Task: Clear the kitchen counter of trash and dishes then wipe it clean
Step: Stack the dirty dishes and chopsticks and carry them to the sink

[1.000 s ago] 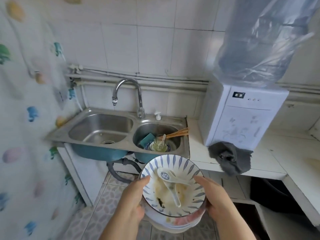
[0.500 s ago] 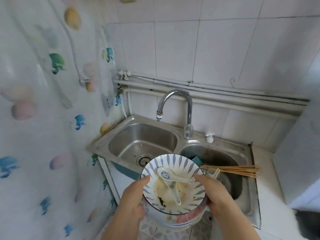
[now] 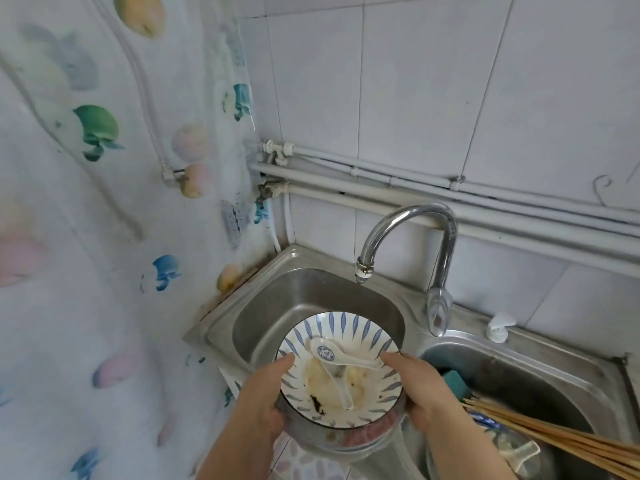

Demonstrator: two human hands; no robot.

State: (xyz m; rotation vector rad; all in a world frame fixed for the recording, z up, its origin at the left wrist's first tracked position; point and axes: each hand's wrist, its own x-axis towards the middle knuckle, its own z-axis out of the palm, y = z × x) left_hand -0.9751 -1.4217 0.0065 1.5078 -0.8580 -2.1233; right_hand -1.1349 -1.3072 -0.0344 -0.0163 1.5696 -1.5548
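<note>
I hold a stack of dirty dishes over the front edge of the left sink basin (image 3: 277, 299). On top is a white bowl with blue leaf stripes (image 3: 349, 327), smeared with food, and two white ceramic spoons (image 3: 332, 358) lie in it. Under it shows a larger dish with a red-patterned rim (image 3: 367, 436). My left hand (image 3: 263, 396) grips the stack on its left side, thumb on the bowl's rim. My right hand (image 3: 419, 389) grips the right side, thumb on the rim.
A chrome faucet (image 3: 440, 258) arches over the left basin. The right basin (image 3: 526, 368) holds a teal sponge (image 3: 453, 381), bamboo chopsticks (image 3: 554, 434) and a glass dish. A soap pump (image 3: 498, 329) stands behind it. A fruit-print plastic curtain (image 3: 104, 237) hangs on the left.
I have come closer to the sink and turned left. The dish stack, still in both hands, has moved from above the floor to over the left basin's front edge.
</note>
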